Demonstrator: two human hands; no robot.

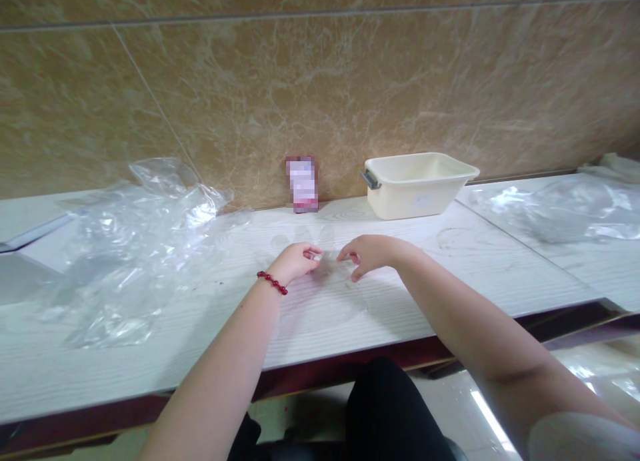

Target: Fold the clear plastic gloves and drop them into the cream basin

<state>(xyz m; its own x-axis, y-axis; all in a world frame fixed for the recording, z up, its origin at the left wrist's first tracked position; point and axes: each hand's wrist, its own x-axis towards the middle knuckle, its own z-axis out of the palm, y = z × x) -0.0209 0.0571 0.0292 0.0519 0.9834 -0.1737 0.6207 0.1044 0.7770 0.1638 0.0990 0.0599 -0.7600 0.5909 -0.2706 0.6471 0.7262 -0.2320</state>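
A thin, clear plastic piece (345,304) with faint rounded outlines lies on the pale wood-grain table in front of me; its edges are hard to make out. My left hand (297,261), with a red bead bracelet (273,282) at the wrist, is at its left side, fingers bent and thumb slightly apart. Facing it from the right, my right hand (370,253) has its fingers curved and the thumb apart from them. Both hands are at or just above the plastic; whether they touch it I cannot tell.
A heap of crumpled clear plastic bags (145,248) covers the left of the table (210,341). By the marbled wall stand a cream bin (420,191) with a grey handle and a blurred-out red-edged card or phone (303,184). More clear plastic (570,204) lies far right.
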